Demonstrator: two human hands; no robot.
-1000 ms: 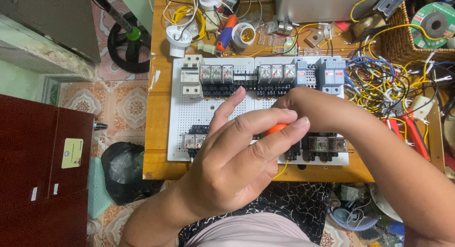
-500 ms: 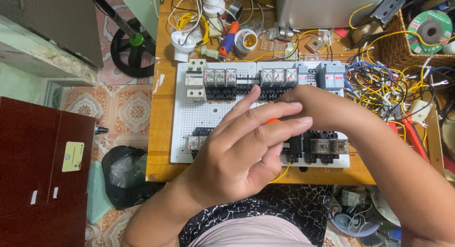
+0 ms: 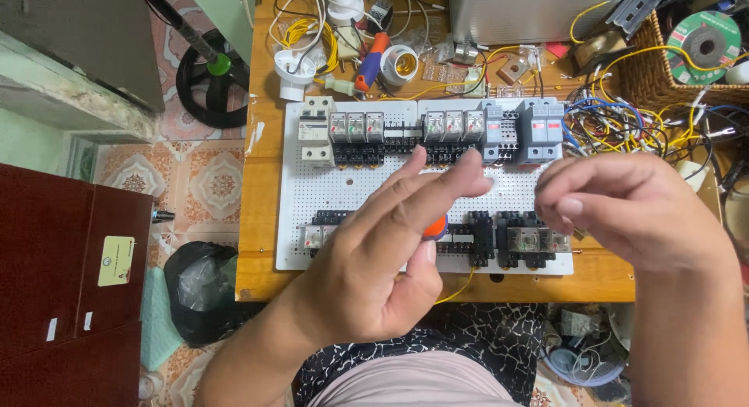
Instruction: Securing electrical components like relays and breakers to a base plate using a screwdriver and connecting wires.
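Observation:
My left hand hovers over the middle of a white perforated board, fingers stretched out. Its thumb pins an orange tool handle with a blue end against the fingers. To the right, apart from it, my right hand has its fingertips pinched together, and I see nothing between them. The board carries a top row of clear relays and grey breakers. More relays in black sockets sit along its lower edge. A yellow wire hangs below the board.
The board lies on a wooden table. A tangle of coloured wires, a wicker basket with a green disc, a metal box and a lamp socket crowd the far side. A dark red cabinet and a black bag stand at left.
My hands overlapped at the board's middle before. Now my right hand has drawn away to the right, and my left hand keeps the orange handle.

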